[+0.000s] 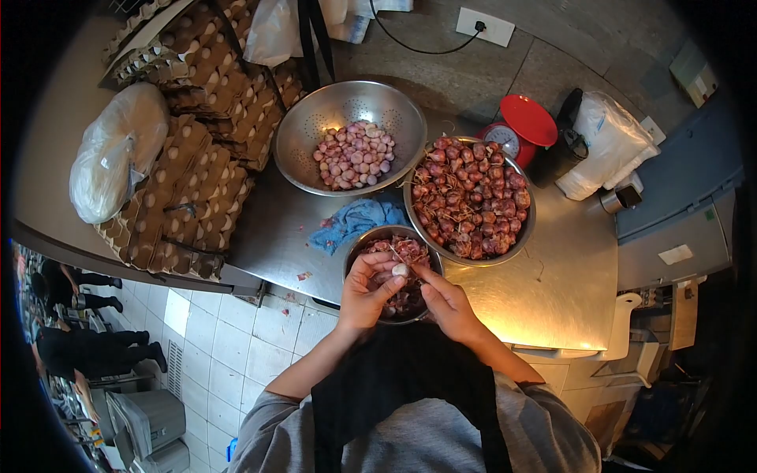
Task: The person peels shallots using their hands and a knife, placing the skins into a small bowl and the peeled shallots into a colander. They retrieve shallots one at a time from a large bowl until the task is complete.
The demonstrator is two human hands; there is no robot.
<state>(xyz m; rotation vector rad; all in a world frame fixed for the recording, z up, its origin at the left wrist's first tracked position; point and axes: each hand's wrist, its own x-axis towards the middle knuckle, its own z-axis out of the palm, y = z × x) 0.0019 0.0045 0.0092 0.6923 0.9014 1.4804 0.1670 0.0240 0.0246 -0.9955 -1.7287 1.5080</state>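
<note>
Above a metal bowl of peelings (378, 239), my left hand (364, 293) pinches a pale shallot (400, 270) between thumb and fingers. My right hand (448, 303) is closed close beside it, around what looks like a small knife (397, 251); only a thin strip of it shows, and the handle is hidden in the fingers. Behind the bowl stands a steel colander (296, 146) with many peeled shallots (359, 158). Unpeeled reddish shallots (471, 197) fill a large metal bowl (530, 230) to the right.
A blue cloth (359, 221) lies on the steel table (572, 276). Stacked egg trays (177, 189) with a plastic bag (118, 154) rise at left. A red scale (527, 122) and white bag (605, 146) stand at back right. Other people (95, 351) are at far left.
</note>
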